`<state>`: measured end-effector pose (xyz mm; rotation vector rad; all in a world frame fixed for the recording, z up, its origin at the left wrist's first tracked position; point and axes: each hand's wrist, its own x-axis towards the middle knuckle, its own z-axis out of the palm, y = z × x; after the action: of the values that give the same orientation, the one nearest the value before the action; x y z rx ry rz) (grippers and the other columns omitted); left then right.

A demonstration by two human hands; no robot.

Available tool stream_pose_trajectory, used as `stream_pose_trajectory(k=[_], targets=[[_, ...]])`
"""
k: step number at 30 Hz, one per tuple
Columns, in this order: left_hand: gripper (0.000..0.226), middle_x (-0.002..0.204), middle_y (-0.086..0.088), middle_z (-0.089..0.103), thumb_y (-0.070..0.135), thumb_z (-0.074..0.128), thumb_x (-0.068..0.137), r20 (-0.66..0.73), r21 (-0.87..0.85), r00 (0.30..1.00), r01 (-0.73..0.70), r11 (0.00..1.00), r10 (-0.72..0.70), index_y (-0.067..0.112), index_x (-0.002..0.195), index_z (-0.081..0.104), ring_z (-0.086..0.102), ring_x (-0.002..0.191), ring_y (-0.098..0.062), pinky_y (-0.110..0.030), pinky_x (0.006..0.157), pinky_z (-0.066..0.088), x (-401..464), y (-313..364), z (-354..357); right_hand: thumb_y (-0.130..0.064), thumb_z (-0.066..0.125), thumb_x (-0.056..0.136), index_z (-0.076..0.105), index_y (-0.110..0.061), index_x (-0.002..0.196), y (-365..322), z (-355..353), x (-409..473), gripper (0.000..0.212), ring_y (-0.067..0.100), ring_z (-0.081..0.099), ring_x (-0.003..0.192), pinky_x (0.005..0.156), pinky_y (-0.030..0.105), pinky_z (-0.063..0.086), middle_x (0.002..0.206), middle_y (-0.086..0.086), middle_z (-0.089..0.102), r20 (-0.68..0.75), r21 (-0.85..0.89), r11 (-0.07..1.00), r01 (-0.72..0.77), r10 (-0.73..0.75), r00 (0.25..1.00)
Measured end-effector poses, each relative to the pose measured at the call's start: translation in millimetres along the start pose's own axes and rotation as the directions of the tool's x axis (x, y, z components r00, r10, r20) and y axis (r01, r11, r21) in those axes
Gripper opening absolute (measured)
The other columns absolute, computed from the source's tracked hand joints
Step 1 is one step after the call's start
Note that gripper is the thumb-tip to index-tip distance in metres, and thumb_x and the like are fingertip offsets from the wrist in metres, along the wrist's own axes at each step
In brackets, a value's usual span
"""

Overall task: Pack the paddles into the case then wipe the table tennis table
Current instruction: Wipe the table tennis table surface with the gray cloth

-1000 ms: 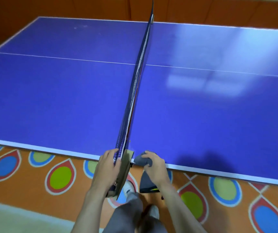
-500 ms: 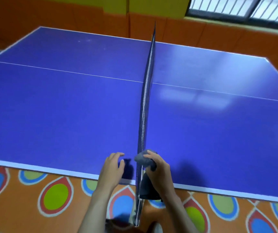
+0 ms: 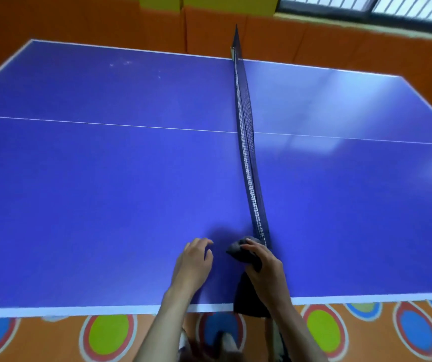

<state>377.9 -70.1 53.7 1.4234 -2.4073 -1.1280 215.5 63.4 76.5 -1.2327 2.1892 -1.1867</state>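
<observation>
Blue bench [image 3: 105, 205] fills most of the view, a table tennis surface with a white edge band along its near side and a thin white line crossing it from 9 to 3 o'clock. Its dark net [image 3: 247, 152] runs from the far edge at 12 o'clock down to the near edge, ending at the hands around 6 o'clock. The right hand [image 3: 264, 267] sits just beside the net's near end, its fingers [image 3: 248, 247] curled round a bunched dark grey cloth [image 3: 238, 253]; more of that cloth hangs down past the bench edge under the wrist. The left hand [image 3: 192, 265] hovers or rests over the blue surface just at 9 o'clock of the cloth, apart from it, fingers loosely bent and holding nothing. A few pale smudges [image 3: 126, 64] mark the far left part of the bench, toward 11 o'clock. Below the near edge lies an orange floor mat [image 3: 40, 340] with coloured ovals.
</observation>
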Motion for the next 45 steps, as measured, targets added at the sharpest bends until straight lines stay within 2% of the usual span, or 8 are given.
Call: stream_pose_trajectory(k=[3,14,19,22,26,29,35,45], targets=[[0.032,0.135,0.005,0.060,0.024,0.048,0.104,0.025,0.024,0.999,-0.023,0.999,0.022,0.023,0.133,0.060,0.051,0.127,-0.020,-0.038,0.104,0.045,20,-7,-6,0.018,0.063,0.069,0.075,-0.016,0.116,11,20,24,0.059,0.006,0.060,0.129,0.109,0.020,0.044,0.133,-0.007,0.068,0.020,-0.029,0.999,-0.024,0.025,0.999],[0.029,0.127,0.011,0.060,0.019,0.046,0.102,0.002,0.164,1.000,-0.006,0.986,0.006,0.026,0.125,0.063,0.050,0.124,-0.018,-0.037,0.103,0.040,115,-39,-23,0.020,0.058,0.078,0.067,-0.010,0.129,99,107,125,0.060,0.028,0.045,0.146,0.121,0.031,0.030,0.143,-0.008,0.055,0.037,-0.111,0.983,-0.144,0.149,0.988],[0.043,0.136,0.005,0.063,0.024,0.039,0.094,-0.097,0.342,0.987,-0.091,0.935,0.131,0.022,0.128,0.067,0.055,0.132,-0.019,-0.038,0.111,0.039,171,-49,-10,0.000,0.054,0.098,0.055,-0.023,0.148,131,137,138,0.055,0.016,0.020,0.158,0.124,0.041,0.026,0.164,-0.010,0.035,0.120,-0.294,0.954,-0.060,0.100,0.988],[0.048,0.145,0.001,0.060,0.027,0.036,0.096,-0.082,0.424,0.986,-0.098,0.900,0.145,0.021,0.133,0.066,0.054,0.137,-0.022,-0.041,0.115,0.031,208,-58,0,-0.019,0.044,0.101,0.051,-0.028,0.151,139,144,149,0.052,0.019,0.025,0.156,0.115,0.047,0.036,0.166,-0.005,0.035,0.154,-0.443,0.896,-0.010,0.087,0.984],[0.048,0.152,-0.002,0.053,0.030,0.033,0.100,-0.091,0.459,0.990,-0.052,0.887,0.105,0.021,0.137,0.063,0.048,0.142,-0.025,-0.045,0.118,0.028,266,-67,10,-0.024,0.042,0.100,0.050,-0.031,0.151,149,142,208,0.052,0.016,0.024,0.157,0.112,0.058,0.040,0.167,-0.007,0.034,0.127,-0.480,0.875,-0.062,0.139,0.982],[0.049,0.157,-0.004,0.047,0.033,0.031,0.104,-0.161,0.448,0.984,0.004,0.894,0.076,0.021,0.144,0.057,0.041,0.147,-0.026,-0.050,0.120,0.029,309,-71,9,-0.027,0.053,0.095,0.052,-0.032,0.149,156,140,263,0.055,0.018,0.024,0.157,0.116,0.054,0.036,0.166,-0.008,0.034,0.069,-0.482,0.874,-0.068,0.115,0.991],[0.052,0.165,-0.005,0.035,0.039,0.030,0.108,-0.203,0.491,0.976,0.029,0.870,0.083,0.019,0.154,0.046,0.031,0.154,-0.026,-0.056,0.124,0.024,378,-85,5,-0.042,0.058,0.091,0.046,-0.031,0.155,165,141,373,0.065,0.023,0.019,0.159,0.125,0.026,0.000,0.169,-0.004,0.029,-0.005,-0.476,0.877,-0.068,0.075,0.997],[0.051,0.165,-0.005,0.036,0.035,0.039,0.104,-0.287,0.474,0.937,-0.041,0.880,0.199,0.014,0.149,0.053,0.034,0.153,-0.026,-0.060,0.123,0.024,387,-96,14,-0.043,0.049,0.093,0.040,-0.018,0.158,189,158,555,0.070,0.031,0.010,0.159,0.130,0.039,0.009,0.170,0.007,0.026,0.020,-0.425,0.905,0.003,0.007,1.000]])
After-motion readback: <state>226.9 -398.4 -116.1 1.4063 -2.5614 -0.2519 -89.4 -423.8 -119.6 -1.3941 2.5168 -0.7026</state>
